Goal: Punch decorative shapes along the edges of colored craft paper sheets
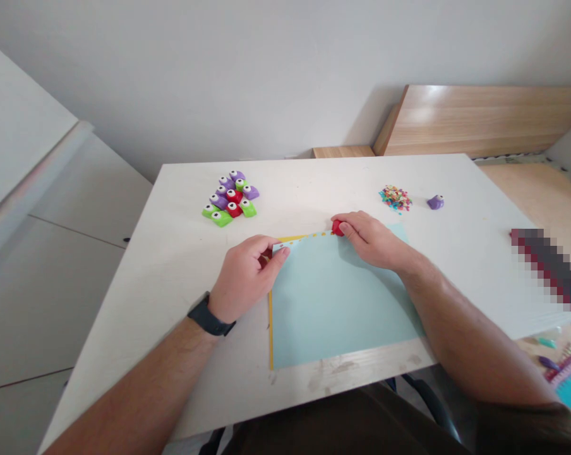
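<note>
A light blue sheet of paper [342, 297] lies on the white table, with a yellow sheet [271, 335] showing along its left and top edges. Small holes run along the top edge of the blue sheet. My left hand [250, 275] pinches the sheet's upper left corner between thumb and fingers. At the top edge, right of the holes, my right hand [373, 240] is closed on a small red punch [337, 227]. Part of the punch is hidden by the fingers.
Several purple, green and red punches [233, 196] stand grouped at the back left of the table [172, 189]. Colourful paper bits [396, 199] and a lone purple punch [436, 202] are at the back right. A blurred dark object is at the right edge.
</note>
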A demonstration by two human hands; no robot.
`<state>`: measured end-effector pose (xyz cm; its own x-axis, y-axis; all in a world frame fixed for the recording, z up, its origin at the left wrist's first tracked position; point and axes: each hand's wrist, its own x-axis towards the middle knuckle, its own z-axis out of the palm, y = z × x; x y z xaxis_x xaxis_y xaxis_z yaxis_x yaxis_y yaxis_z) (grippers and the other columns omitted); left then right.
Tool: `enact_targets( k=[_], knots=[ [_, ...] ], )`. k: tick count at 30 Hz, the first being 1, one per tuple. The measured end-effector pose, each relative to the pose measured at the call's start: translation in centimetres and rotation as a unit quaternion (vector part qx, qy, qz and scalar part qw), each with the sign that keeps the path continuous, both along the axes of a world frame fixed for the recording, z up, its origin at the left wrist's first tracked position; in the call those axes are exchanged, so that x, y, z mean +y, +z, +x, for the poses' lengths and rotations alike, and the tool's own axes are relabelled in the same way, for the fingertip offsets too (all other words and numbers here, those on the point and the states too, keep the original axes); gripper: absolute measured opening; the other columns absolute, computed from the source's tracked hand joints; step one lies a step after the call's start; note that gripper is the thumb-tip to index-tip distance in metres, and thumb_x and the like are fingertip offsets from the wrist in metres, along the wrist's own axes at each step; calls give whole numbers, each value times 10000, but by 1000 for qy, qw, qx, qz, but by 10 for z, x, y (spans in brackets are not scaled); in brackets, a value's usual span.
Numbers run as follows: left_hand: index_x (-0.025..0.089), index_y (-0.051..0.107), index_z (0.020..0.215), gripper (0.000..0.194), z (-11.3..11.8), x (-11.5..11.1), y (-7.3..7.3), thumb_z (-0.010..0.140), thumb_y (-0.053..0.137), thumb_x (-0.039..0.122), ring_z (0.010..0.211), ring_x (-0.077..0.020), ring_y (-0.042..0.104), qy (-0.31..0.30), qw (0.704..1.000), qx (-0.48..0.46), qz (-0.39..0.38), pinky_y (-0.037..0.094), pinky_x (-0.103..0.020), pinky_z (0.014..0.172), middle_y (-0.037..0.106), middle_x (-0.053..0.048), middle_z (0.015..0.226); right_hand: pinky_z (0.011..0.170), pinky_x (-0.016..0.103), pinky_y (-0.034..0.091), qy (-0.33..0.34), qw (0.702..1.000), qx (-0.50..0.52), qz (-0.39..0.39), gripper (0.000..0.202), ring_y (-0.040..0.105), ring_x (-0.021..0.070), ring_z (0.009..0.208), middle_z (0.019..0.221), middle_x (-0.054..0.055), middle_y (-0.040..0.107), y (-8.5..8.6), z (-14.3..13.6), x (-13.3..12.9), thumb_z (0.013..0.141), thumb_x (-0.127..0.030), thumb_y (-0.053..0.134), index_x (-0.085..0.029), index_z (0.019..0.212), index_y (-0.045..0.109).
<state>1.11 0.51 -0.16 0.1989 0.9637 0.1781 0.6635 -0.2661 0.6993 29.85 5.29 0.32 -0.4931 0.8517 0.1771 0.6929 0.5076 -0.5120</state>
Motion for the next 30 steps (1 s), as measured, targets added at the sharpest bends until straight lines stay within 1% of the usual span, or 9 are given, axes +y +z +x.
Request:
enact_targets(
  k=[8, 13, 18, 23, 30],
  knots=[
    [201, 704, 959, 265, 1, 0, -1, 941, 607, 448, 664, -165, 598, 4, 1000, -1, 5, 460, -287, 633, 679, -24, 785, 977, 419, 465, -20, 1000, -3, -3, 402, 647, 250, 1026, 1122, 89, 747, -1, -1, 1, 1077, -373, 330, -212, 1199, 678],
    [197, 704, 965, 251, 0, 0, 0, 942, 615, 430, 660, -157, 592, 1, 1000, 1, 3, 454, -288, 640, 674, -19, 789, 980, 411, 462, -29, 1000, -4, -11, 411, 643, 251, 1039, 1125, 90, 745, -2, -1, 1, 1079, -380, 325, -206, 1188, 681],
    [198, 705, 964, 255, 0, 0, -1, 941, 612, 434, 673, -163, 597, -1, 1000, 2, 6, 456, -292, 640, 676, -23, 795, 985, 409, 461, -29, 1000, -1, 0, 384, 646, 254, 1065, 1146, 93, 746, -1, -2, 1, 1072, -373, 353, -212, 1200, 678],
    [204, 707, 974, 258, 0, 0, -2, 941, 606, 440, 664, -167, 601, 0, 1000, 1, 3, 465, -291, 635, 683, -27, 795, 974, 418, 465, -33, 999, 0, -4, 375, 643, 257, 1050, 1142, 100, 745, 1, -3, 1, 1068, -357, 358, -203, 1195, 675],
    [197, 708, 968, 243, 0, 0, -1, 939, 616, 420, 674, -164, 597, -4, 1000, 1, 1, 458, -295, 647, 672, -22, 792, 940, 408, 470, -34, 999, 12, -12, 314, 631, 257, 1022, 1095, 103, 732, 4, -4, 0, 1034, -339, 449, -186, 1199, 667]
  ],
)
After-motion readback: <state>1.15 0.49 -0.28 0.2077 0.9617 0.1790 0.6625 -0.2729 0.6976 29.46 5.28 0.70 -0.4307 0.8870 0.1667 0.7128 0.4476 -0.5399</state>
